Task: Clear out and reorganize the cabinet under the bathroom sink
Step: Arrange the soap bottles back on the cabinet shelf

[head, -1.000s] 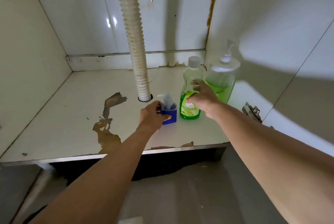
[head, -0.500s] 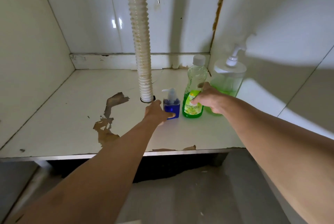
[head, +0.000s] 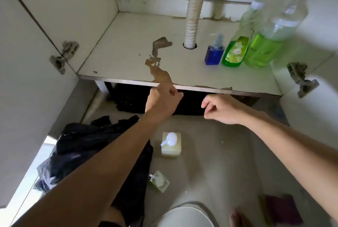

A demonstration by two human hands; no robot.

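Note:
Three bottles stand in a row at the right of the cabinet floor point(head: 128, 47): a small blue pump bottle point(head: 213, 55), a green dish-soap bottle point(head: 236, 51) and a large pump jug of green liquid point(head: 265, 45). My left hand point(head: 162, 99) and my right hand point(head: 221, 109) hover in front of the cabinet's front edge, both loosely curled and holding nothing. On the floor below them stand a cream square pump bottle point(head: 171, 145) and a small clear pump bottle point(head: 159, 183).
A corrugated drain hose point(head: 194, 7) passes through a hole in the cabinet floor, whose laminate is peeled in brown patches point(head: 157, 62). Door hinges point(head: 63, 56) sit on both sides. A black plastic bag point(head: 82, 149) lies left on the floor; a white round object point(head: 184, 216) is at the bottom edge.
Both hands have let go of the blue and green bottles and pulled back out of the cabinet. The view has tilted down, showing the floor items.

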